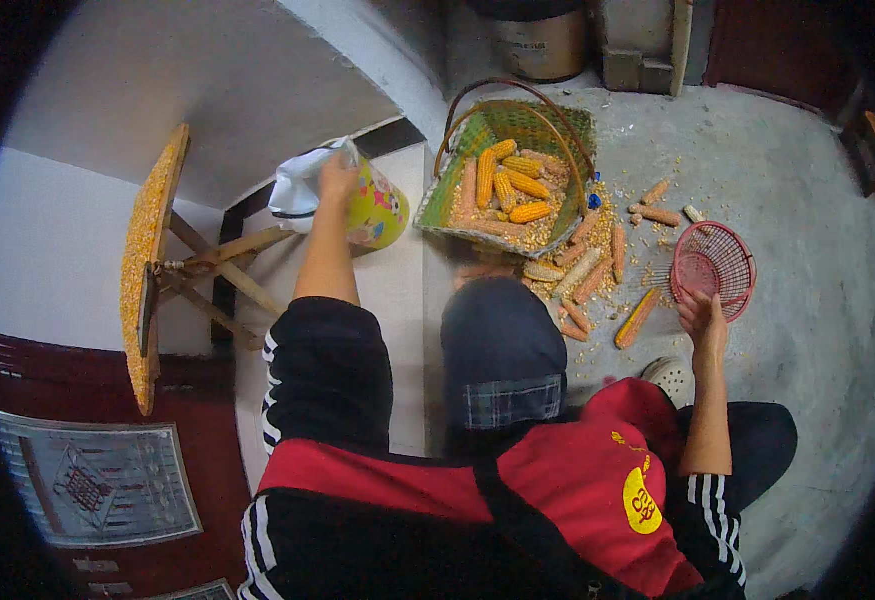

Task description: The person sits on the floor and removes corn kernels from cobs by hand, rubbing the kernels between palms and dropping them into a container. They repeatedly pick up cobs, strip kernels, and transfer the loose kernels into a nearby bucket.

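My left hand [338, 184] grips the rim of a yellow cylindrical bin [381, 206] with a colourful pattern. White sheeting, perhaps a bag [299, 186], hangs over the bin's left side; what is inside is hidden. On the right, my right hand [702, 321] holds the near edge of a small pink plastic basket [743, 262] with slotted walls, tilted above the concrete floor. Between my hands stands a green woven basket [467, 124] with arched handles. Yellow corn cobs [525, 185], stripped cobs [470, 187] and loose kernels lie in it.
Stripped cobs [593, 279] and scattered kernels cover the floor beside the woven basket. A partly stripped cob [638, 319] lies near my shoe [668, 375]. At left, kernels cover a wooden table [177, 172] on crossed legs. A large container [541, 46] stands at the back.
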`<state>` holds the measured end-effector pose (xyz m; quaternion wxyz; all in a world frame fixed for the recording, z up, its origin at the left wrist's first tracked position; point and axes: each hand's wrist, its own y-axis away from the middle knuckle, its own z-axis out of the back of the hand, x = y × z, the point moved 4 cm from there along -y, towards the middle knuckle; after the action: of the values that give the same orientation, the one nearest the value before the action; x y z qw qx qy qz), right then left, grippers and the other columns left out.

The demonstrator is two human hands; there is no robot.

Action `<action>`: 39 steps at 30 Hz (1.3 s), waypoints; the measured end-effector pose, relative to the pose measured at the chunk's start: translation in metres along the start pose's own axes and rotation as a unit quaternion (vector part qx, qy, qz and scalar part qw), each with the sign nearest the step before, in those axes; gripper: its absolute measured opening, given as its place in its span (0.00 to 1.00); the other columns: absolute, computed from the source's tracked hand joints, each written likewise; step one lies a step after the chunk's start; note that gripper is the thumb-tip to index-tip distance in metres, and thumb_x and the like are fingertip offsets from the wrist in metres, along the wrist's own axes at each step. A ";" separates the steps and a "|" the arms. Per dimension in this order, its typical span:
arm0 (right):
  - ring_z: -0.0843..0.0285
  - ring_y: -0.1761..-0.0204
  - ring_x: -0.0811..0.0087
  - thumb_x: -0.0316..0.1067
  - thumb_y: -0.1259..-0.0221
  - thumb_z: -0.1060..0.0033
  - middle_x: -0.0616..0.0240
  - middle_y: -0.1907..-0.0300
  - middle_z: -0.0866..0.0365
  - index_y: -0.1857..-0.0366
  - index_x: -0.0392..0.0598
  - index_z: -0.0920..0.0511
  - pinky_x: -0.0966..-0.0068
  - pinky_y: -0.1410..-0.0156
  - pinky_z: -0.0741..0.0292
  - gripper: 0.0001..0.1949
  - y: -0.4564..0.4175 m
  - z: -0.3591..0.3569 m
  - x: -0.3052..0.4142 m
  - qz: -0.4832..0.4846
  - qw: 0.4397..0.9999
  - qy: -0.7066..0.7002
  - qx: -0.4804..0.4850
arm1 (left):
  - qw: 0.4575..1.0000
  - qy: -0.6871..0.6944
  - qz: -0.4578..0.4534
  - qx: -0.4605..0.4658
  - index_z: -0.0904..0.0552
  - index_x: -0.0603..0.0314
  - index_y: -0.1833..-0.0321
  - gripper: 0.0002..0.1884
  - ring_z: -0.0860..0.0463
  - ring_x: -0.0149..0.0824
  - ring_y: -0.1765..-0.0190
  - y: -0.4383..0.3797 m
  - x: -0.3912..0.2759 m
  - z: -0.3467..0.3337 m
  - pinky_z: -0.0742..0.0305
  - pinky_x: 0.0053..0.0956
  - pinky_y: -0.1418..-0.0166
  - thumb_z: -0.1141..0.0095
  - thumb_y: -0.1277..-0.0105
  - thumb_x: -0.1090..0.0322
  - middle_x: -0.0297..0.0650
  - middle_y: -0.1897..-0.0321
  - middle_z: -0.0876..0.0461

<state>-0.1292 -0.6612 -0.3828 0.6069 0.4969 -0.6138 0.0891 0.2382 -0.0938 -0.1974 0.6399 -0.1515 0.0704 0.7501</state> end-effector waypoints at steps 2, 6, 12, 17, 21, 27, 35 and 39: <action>0.19 0.57 0.67 0.59 0.32 0.58 0.58 0.53 0.19 0.46 0.42 0.26 0.73 0.52 0.26 0.28 0.001 -0.015 -0.005 -0.025 0.999 0.028 0.032 | 0.990 -0.092 -0.078 0.072 0.25 0.58 0.40 0.24 0.25 0.50 0.40 -0.003 -0.006 -0.012 0.31 0.39 0.37 0.50 0.43 0.70 0.52 0.44 0.23; 0.18 0.61 0.69 0.55 0.33 0.54 0.60 0.57 0.18 0.48 0.44 0.25 0.75 0.57 0.25 0.24 -0.011 -0.004 -0.025 -0.053 0.995 0.084 0.021 | 0.969 -0.231 0.008 0.091 0.19 0.60 0.47 0.19 0.23 0.49 0.42 -0.005 -0.030 0.012 0.30 0.41 0.39 0.51 0.38 0.61 0.50 0.46 0.21; 0.20 0.70 0.72 0.43 0.37 0.46 0.60 0.65 0.18 0.54 0.37 0.22 0.78 0.68 0.25 0.18 -0.019 0.017 -0.047 -0.043 0.980 0.190 -0.031 | 0.929 -0.353 -0.108 0.014 0.19 0.59 0.48 0.19 0.19 0.50 0.49 0.036 -0.152 0.058 0.26 0.42 0.48 0.52 0.33 0.54 0.49 0.50 0.19; 0.18 0.74 0.70 0.40 0.45 0.42 0.60 0.76 0.19 0.64 0.37 0.20 0.74 0.71 0.25 0.15 -0.045 0.048 -0.134 -0.099 0.939 0.324 -0.059 | 0.930 -0.051 -0.356 0.069 0.20 0.59 0.48 0.22 0.21 0.49 0.48 0.155 -0.286 0.013 0.27 0.38 0.46 0.48 0.35 0.49 0.47 0.49 0.20; 0.17 0.74 0.64 0.43 0.49 0.39 0.53 0.77 0.18 0.65 0.37 0.19 0.67 0.64 0.23 0.17 -0.042 0.045 -0.163 -0.117 0.914 0.385 -0.051 | 0.856 0.118 -0.501 0.040 0.21 0.64 0.53 0.17 0.21 0.49 0.50 0.247 -0.345 -0.026 0.26 0.39 0.48 0.41 0.40 0.59 0.47 0.52 0.21; 0.17 0.59 0.57 0.56 0.49 0.35 0.47 0.61 0.18 0.58 0.33 0.23 0.66 0.51 0.24 0.30 -0.053 0.038 -0.214 -0.123 0.850 0.508 -0.066 | 0.848 0.085 -0.505 0.138 0.22 0.66 0.51 0.18 0.22 0.50 0.48 0.259 -0.352 -0.062 0.27 0.39 0.46 0.39 0.43 0.65 0.50 0.50 0.22; 0.21 0.50 0.52 0.65 0.59 0.33 0.46 0.53 0.20 0.50 0.38 0.32 0.61 0.45 0.27 0.41 -0.043 -0.011 -0.193 -0.256 0.807 0.527 -0.078 | 0.859 0.028 -0.464 0.215 0.25 0.61 0.44 0.21 0.23 0.48 0.43 0.258 -0.355 -0.060 0.29 0.36 0.41 0.40 0.41 0.68 0.47 0.46 0.22; 0.18 0.58 0.60 0.54 0.54 0.35 0.54 0.60 0.18 0.52 0.39 0.30 0.65 0.51 0.24 0.31 -0.058 -0.003 -0.217 -0.204 0.821 0.533 -0.010 | 0.860 0.078 -0.459 0.207 0.23 0.63 0.47 0.19 0.23 0.49 0.45 0.258 -0.356 -0.056 0.28 0.36 0.42 0.40 0.42 0.69 0.48 0.48 0.22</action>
<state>-0.1350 -0.5787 -0.5912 0.8490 0.4791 -0.0798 0.2082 0.0407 -0.4891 -0.1605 0.9210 -0.0890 0.1959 0.3249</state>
